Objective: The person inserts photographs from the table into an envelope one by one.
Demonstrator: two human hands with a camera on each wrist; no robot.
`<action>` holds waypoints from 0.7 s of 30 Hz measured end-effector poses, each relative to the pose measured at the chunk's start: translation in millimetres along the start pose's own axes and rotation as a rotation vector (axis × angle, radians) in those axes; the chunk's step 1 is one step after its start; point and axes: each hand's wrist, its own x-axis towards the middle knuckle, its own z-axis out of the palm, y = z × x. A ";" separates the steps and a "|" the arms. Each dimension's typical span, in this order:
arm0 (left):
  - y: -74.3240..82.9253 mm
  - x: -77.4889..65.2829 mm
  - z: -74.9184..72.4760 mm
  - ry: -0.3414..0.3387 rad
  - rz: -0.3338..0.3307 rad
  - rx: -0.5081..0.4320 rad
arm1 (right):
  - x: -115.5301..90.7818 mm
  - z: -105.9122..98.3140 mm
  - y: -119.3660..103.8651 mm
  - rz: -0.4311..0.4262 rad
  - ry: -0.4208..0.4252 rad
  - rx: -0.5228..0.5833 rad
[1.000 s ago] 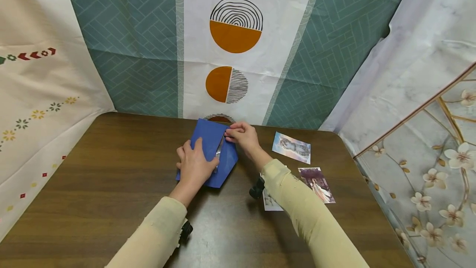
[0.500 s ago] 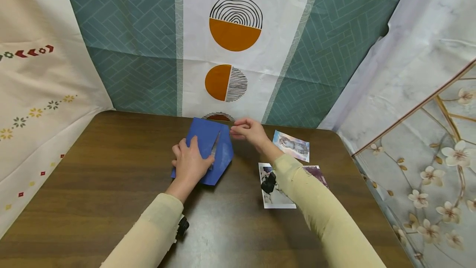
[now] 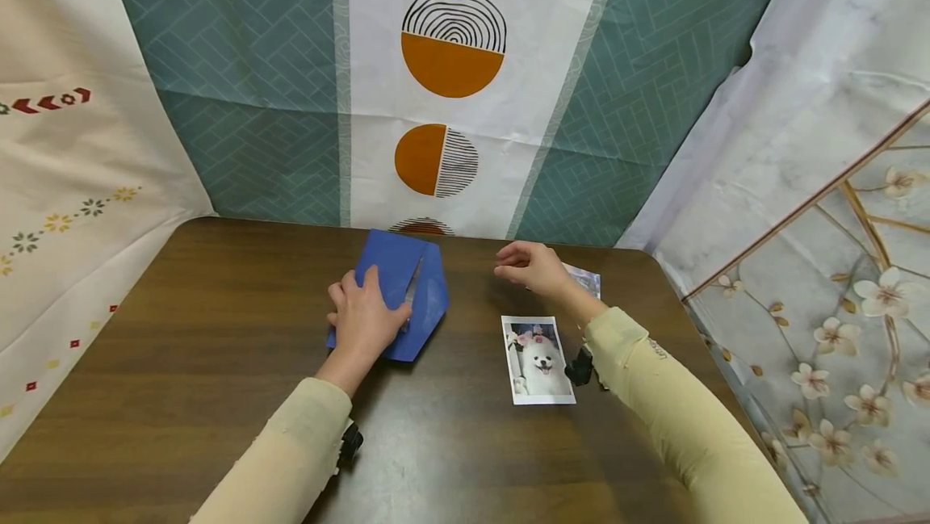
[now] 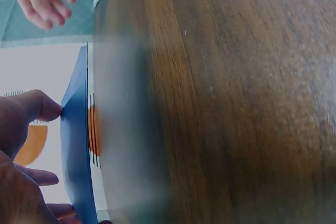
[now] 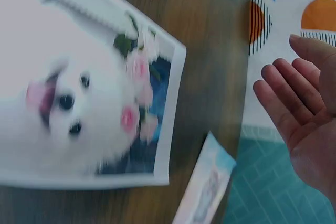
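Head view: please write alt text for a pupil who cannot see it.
A left hand rests on a blue envelope on a brown table, while the empty right hand hovers by a partly hidden card. Nearer lies a photo of a white dog. A patterned cloth hangs behind.

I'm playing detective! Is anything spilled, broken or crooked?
Nothing looks spilled or broken. Only the envelope in the left hand looks a bit odd: it's slanted, and its flap is open.
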 end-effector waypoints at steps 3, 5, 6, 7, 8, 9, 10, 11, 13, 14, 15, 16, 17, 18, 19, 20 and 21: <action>-0.3 -0.1 0.2 -0.003 -0.003 -0.004 | -10.0 -11.0 1.7 -0.008 0.010 -0.085; -0.9 -0.3 0.5 -0.006 -0.006 -0.005 | -16.0 -17.2 3.3 -0.006 0.010 -0.119; -1.3 -0.4 0.8 -0.008 -0.008 -0.005 | -18.5 -19.6 5.3 -0.004 0.010 -0.128; -1.9 -0.6 0.6 -0.010 -0.009 -0.005 | -20.6 -21.8 7.1 -0.001 0.006 -0.138; -2.5 -0.7 0.5 -0.011 -0.008 -0.005 | -22.8 -23.7 9.0 0.003 0.003 -0.142; -2.9 -0.7 0.4 -0.012 -0.007 -0.005 | -25.0 -25.6 11.2 0.008 -0.001 -0.142; -3.4 -0.7 0.4 -0.012 -0.005 -0.005 | -27.4 -27.3 13.6 0.010 -0.003 -0.144; -3.7 -0.6 0.4 -0.013 -0.004 -0.004 | -30.1 -29.1 15.9 0.014 -0.004 -0.146; -3.9 -0.4 0.4 -0.012 0.000 -0.004 | -35.5 -32.4 20.4 0.016 0.000 -0.146; -4.0 -0.3 0.5 -0.012 0.002 -0.003 | -38.2 -33.9 22.5 0.014 0.003 -0.147; -4.0 0.0 0.5 -0.011 0.003 -0.004 | -41.1 -35.5 24.8 0.012 0.006 -0.151; -4.1 0.1 0.5 -0.010 0.005 -0.004 | -44.1 -37.2 26.8 0.011 0.009 -0.156; -4.1 0.3 0.5 -0.009 0.007 -0.003 | -46.9 -38.6 29.1 0.008 0.014 -0.162; -4.1 0.5 0.5 -0.008 0.009 -0.003 | -49.8 -40.0 31.3 0.005 0.018 -0.169; -4.2 0.6 0.5 -0.008 0.011 -0.002 | -52.8 -41.3 33.4 0.004 0.020 -0.177; -4.2 0.8 0.5 -0.007 0.012 -0.002 | -55.9 -42.6 35.7 0.001 0.019 -0.188; -4.3 1.0 0.5 -0.008 0.014 -0.002 | -59.0 -43.9 37.9 0.005 0.020 -0.203</action>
